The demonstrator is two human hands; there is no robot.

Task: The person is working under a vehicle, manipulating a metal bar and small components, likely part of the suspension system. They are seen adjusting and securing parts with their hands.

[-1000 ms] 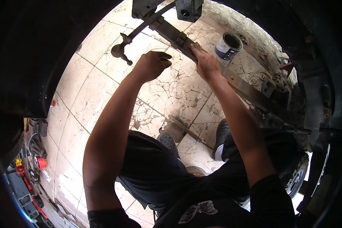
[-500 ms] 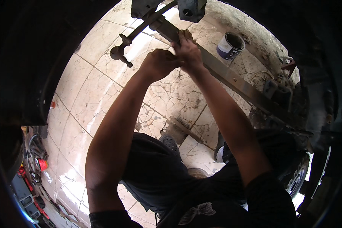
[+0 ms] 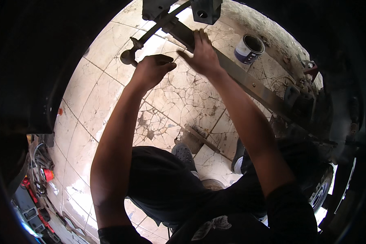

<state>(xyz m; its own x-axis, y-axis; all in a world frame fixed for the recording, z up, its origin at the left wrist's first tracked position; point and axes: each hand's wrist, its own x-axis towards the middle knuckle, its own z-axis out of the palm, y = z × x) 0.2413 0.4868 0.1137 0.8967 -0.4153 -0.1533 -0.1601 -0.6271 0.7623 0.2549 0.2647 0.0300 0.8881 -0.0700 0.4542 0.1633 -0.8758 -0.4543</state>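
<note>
Left hand [image 3: 151,73]: found at 11 o'clock, clear of the bar; fingers bent and drawn near the thumb; whether anything small is pinched between them cannot be told. Right hand [image 3: 205,59]: found between 12 and 1 o'clock; fingers extended and slightly spread over the metal bar, the thumb held apart toward 10 o'clock; nothing is seen gripped. Metal bar [image 3: 248,79]: one, long and flat, brown-grey, carried slantwise from 12 o'clock to between 3 and 4; its upper part is partly covered by the right hand. Dark rod [image 3: 158,25]: one, set near the bar's upper end and sloped down toward the rounded joint [image 3: 127,57], which is placed between 10 and 11 o'clock, just beside the left hand. Bracket [image 3: 211,16]: one, dark, pierced by a hole, seen near 12 o'clock. Can [image 3: 243,52]: one, open-topped, white and dark blue, stood between 1 and 2 o'clock, apart from the bar. Brush [image 3: 207,143]: one, long-handled, laid between 4 and 5 o'clock on the cracked tile floor [image 3: 179,93]. Wheel [image 3: 320,191]: one, partly shadowed, seen at 4 o'clock.
</note>
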